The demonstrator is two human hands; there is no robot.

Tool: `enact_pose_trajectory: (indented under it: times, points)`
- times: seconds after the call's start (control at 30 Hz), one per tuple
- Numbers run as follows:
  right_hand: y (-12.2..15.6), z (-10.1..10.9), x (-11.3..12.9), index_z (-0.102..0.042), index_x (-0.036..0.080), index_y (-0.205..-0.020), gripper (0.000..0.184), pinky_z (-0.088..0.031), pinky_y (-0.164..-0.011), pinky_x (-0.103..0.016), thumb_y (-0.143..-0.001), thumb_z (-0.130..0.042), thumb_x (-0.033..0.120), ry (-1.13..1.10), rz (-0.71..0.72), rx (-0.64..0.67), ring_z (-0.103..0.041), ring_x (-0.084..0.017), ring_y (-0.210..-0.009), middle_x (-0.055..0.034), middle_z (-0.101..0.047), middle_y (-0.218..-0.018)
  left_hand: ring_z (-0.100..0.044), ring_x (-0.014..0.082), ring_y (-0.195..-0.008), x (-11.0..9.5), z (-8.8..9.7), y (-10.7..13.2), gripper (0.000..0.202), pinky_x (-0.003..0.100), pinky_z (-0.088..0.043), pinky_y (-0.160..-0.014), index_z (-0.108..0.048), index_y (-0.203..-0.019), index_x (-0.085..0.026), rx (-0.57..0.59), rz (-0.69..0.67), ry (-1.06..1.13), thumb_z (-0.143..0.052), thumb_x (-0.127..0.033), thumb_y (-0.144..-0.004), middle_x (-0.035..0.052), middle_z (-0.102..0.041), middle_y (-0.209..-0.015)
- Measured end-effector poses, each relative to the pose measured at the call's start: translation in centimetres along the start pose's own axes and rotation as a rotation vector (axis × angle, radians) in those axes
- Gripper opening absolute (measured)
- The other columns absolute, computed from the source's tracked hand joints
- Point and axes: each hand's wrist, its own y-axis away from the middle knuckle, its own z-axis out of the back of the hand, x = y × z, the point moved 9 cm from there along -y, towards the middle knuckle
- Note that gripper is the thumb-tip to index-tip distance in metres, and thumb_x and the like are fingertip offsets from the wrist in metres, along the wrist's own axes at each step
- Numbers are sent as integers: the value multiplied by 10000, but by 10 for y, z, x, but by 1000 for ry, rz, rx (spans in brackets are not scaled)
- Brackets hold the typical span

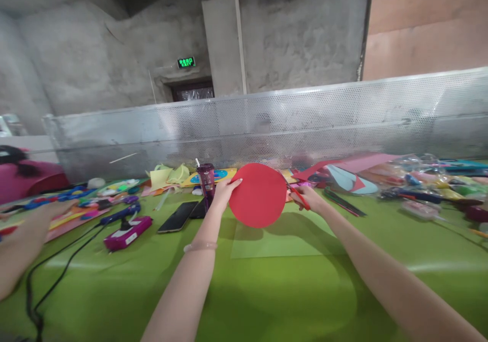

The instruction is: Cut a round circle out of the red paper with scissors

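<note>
A round sheet of red paper (257, 195) is held up above the green table. My left hand (225, 190) pinches its left edge, thumb on the near face and the other fingers out of sight behind it. At the paper's right edge, my right hand (308, 199) is closed round the red handles of a pair of scissors (301, 197). The blades reach to the paper's upper right rim; whether they are parted is too small to tell. Beneath the circle a pale green sheet (282, 245) lies flat on the table.
Left of my arms lie a dark phone (177, 217), a purple power strip (128, 233) with black cords, and a blue glue gun (121, 214). A dark cup with a straw (206, 180) stands behind. Another person's arm (30, 245) reaches in at left. Craft scraps (419, 179) crowd the right.
</note>
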Motion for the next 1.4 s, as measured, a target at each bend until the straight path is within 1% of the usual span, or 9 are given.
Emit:
enact_pose_trajectory:
  times: [0.13,0.3,0.5,0.63,0.87,1.07,1.4]
  points:
    - [0,1,0,-428,174,-592,271,-430,-371,-200,-667,-534,412,18,18,-8,-430,-67,-383,63,-385,-444,-646,243,-749,1,-1,0,390,351,-515,-696,-680,-885,-148,4,24,37,-732,-369,-569,82,-695,-796]
    - [-3,5,-1,-439,173,-595,262,-420,-360,-200,-675,-533,403,34,56,-48,-446,-73,-380,60,-398,-454,-647,239,-750,-1,-2,1,360,346,-513,-707,-681,-871,-153,8,19,38,-727,-355,-576,73,-697,-793]
    - [0,-2,1,-420,175,-591,271,-422,-383,-195,-683,-536,401,-59,34,12,-424,-64,-379,62,-387,-437,-646,246,-757,-2,-3,3,370,355,-510,-714,-679,-876,-149,14,24,43,-727,-362,-577,81,-697,-802]
    - [3,-3,6,-412,178,-580,270,-411,-385,-200,-664,-543,399,-72,18,17,-420,-64,-383,60,-386,-444,-642,253,-791,-2,-3,2,397,355,-505,-723,-676,-901,-150,23,9,21,-722,-375,-578,88,-694,-840]
    - [2,-3,4,-421,174,-583,256,-404,-383,-204,-649,-535,394,-49,17,29,-422,-67,-385,56,-390,-456,-638,250,-803,0,-1,-1,445,346,-500,-713,-668,-920,-145,17,-13,-38,-715,-418,-572,94,-688,-868]
    - [0,-1,3,-443,166,-600,267,-406,-372,-201,-633,-551,407,-27,41,22,-431,-70,-389,50,-415,-472,-639,244,-786,-1,-2,1,431,339,-502,-706,-667,-917,-143,28,-2,-11,-720,-398,-574,93,-688,-860]
    - [-3,-2,-4,-437,168,-561,260,-426,-350,-192,-674,-535,380,53,75,18,-433,-69,-378,47,-397,-453,-642,246,-780,0,4,-1,386,351,-504,-719,-673,-881,-151,22,-11,-49,-711,-397,-586,92,-690,-847]
